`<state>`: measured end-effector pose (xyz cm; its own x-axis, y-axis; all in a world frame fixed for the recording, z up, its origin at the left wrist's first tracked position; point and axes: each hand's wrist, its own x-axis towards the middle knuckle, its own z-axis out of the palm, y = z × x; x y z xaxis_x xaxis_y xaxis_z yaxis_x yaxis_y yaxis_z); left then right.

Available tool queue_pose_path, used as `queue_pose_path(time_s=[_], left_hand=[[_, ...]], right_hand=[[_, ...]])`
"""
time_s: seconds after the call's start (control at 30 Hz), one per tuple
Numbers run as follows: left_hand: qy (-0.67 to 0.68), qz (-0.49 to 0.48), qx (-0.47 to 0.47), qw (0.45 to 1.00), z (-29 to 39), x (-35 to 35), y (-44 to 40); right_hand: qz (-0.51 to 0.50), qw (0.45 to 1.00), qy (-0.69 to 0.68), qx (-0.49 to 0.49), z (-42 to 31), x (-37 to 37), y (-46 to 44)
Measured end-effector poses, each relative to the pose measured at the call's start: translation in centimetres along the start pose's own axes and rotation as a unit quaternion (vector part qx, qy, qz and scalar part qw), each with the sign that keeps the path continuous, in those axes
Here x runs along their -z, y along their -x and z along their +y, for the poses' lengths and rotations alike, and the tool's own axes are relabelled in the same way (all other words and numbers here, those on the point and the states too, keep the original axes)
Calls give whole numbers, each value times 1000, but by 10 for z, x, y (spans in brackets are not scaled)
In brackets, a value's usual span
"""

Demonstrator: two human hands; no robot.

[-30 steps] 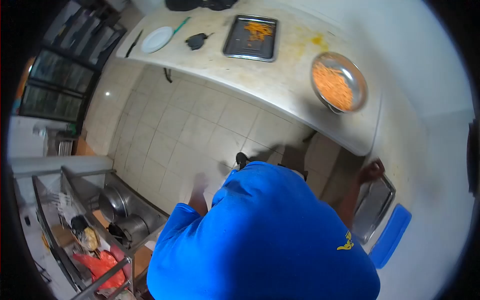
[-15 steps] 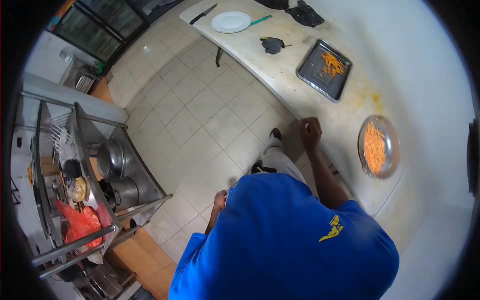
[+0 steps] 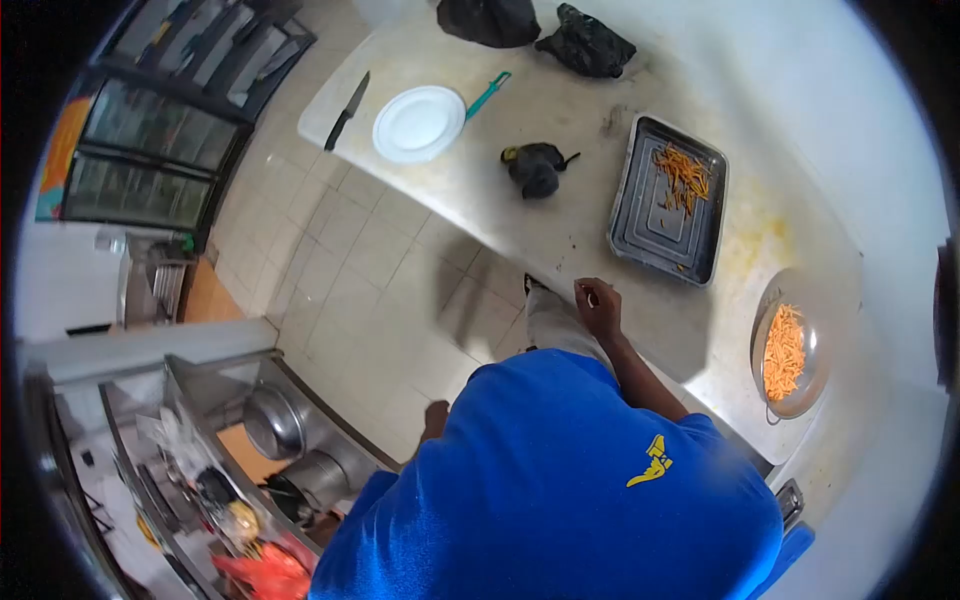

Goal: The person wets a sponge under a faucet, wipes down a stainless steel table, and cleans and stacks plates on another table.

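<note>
My right hand (image 3: 599, 309) is over the near edge of the white table (image 3: 420, 190), its fingers curled in with nothing visible in them. The nearest object to it is a dark metal tray (image 3: 634, 220) with a small pile of orange strips (image 3: 684, 178). My left hand (image 3: 435, 416) hangs low beside the blue shirt, partly hidden by it, and its fingers cannot be made out. To the right, a metal bowl (image 3: 815, 350) holds many orange strips (image 3: 784, 355).
On the table lie a knife (image 3: 350, 110), a white plate (image 3: 419, 124), a green-handled utensil (image 3: 489, 95), a dark glove (image 3: 536, 169) and black bags (image 3: 588, 42). A metal rack with pots (image 3: 273, 421) stands at lower left. A glass-door fridge (image 3: 150, 150) is at upper left.
My right hand has moved from beyond the table's right end to beside its long edge. The view has shifted, so the tray and bowl appear lower and farther right, and larger.
</note>
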<state>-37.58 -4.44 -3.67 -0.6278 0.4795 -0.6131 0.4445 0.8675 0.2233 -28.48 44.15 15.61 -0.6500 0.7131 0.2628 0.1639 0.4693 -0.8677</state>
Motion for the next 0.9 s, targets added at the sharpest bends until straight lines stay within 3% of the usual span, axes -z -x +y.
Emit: queue_pose_path(time_s=[0.13, 0.17, 0.2, 0.23, 0.33, 0.4, 0.43, 0.47, 0.53, 0.67, 0.8, 0.9], left_hand=[[4, 203, 124, 971, -16, 161, -170], [146, 285, 143, 937, 22, 225, -184], [121, 394, 53, 910, 16, 252, -219], [108, 431, 26, 896, 37, 306, -239], [180, 463, 9, 868, 81, 437, -304], [56, 539, -50, 839, 84, 498, -358], [-6, 573, -83, 816, 80, 520, -380], [-6, 553, -53, 831, 79, 537, -401], [-4, 513, 8, 859, 81, 562, -439], [-48, 361, -83, 928, 65, 590, -474], [-3, 234, -119, 965, 60, 603, -488], [64, 244, -133, 958, 64, 608, -493]], right_hand=[[36, 998, 23, -40, -8, -33, -62], [40, 998, 26, -44, -10, -42, -76], [25, 998, 23, -45, -15, -51, -91], [15, 999, 19, -44, -21, -60, -110], [30, 999, 31, -25, -28, -100, -183], [90, 984, 151, 37, 2, -145, -237], [83, 991, 109, -2, -2, -161, -262], [81, 994, 69, -32, -9, -175, -293], [64, 974, 144, -165, -1, -206, -341], [43, 896, 224, -381, 0, -251, -385], [2, 865, 277, -417, -2, -274, -393], [20, 865, 278, -417, 13, -273, -399]])
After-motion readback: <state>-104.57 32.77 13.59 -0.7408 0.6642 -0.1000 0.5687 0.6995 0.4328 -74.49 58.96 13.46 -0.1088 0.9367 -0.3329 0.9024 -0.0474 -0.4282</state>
